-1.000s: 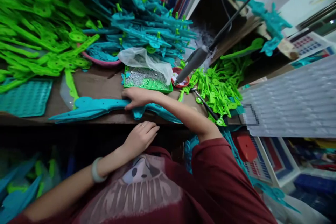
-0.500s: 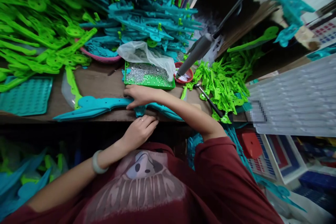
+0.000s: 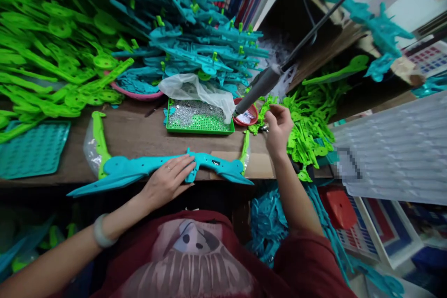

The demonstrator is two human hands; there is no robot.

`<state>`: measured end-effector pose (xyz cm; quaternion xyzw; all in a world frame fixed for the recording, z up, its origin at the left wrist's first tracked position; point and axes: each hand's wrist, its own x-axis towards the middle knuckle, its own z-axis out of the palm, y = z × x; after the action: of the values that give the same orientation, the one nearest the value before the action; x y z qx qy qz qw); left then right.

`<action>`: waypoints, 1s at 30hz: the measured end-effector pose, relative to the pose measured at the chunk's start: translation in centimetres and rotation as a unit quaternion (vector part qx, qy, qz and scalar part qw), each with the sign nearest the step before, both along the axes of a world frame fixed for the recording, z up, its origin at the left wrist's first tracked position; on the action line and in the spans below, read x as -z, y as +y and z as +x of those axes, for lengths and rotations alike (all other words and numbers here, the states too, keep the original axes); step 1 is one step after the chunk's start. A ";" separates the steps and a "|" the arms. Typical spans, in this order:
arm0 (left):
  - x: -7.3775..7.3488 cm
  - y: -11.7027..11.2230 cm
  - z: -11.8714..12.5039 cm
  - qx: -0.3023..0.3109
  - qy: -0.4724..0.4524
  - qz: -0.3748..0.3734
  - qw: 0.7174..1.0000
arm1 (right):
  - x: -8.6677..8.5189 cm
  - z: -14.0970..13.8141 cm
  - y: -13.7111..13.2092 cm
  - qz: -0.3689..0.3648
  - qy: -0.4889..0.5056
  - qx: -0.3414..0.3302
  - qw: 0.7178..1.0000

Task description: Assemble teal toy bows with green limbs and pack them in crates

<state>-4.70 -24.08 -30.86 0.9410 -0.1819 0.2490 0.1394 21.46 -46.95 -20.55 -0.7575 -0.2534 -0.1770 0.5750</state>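
A long teal plastic part lies along the front edge of the worktable, its pointed left end reaching past the edge. My left hand holds it at the middle, fingers laid over the top and thumb on the near side. Lime-green arms with clear panels stand at its left end and right end. My right hand is raised to the right, fingers curled and partly apart, nothing seen in them. Beside it shows a hammer head, the handle mostly hidden. A hanging grey driver is just left of that hand.
A green tray holds small metal pieces, partly under a translucent bag. Next to it stands a red basket. Lime-green parts and teal parts are heaped behind; more green parts lie right.
My right hand has left the teal part and moved right, up beside the driver and hammer. My left hand has moved from the near side onto the part's top. The view has shifted slightly.
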 end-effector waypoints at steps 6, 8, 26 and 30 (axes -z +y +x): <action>-0.1 -0.3 1.0 -0.010 -0.001 0.016 1.000 | 0.6 3.8 4.9 0.017 0.132 -0.279 0.951; 0.0 -0.7 1.3 -0.029 0.003 0.017 0.999 | 0.0 3.7 6.5 -0.001 0.156 -0.318 0.935; 1.1 -3.1 1.0 -0.063 -0.038 -0.078 0.994 | 8.3 -0.9 16.3 0.165 0.175 -0.308 0.920; 1.0 -3.2 0.9 -0.091 -0.046 -0.068 0.993 | 8.0 -0.7 16.8 0.127 0.179 -0.287 0.933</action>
<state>-3.81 -27.23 -31.88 0.9297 -0.0848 0.3151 0.1710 20.72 -30.11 -28.55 -0.5923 -0.3282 0.1027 0.7287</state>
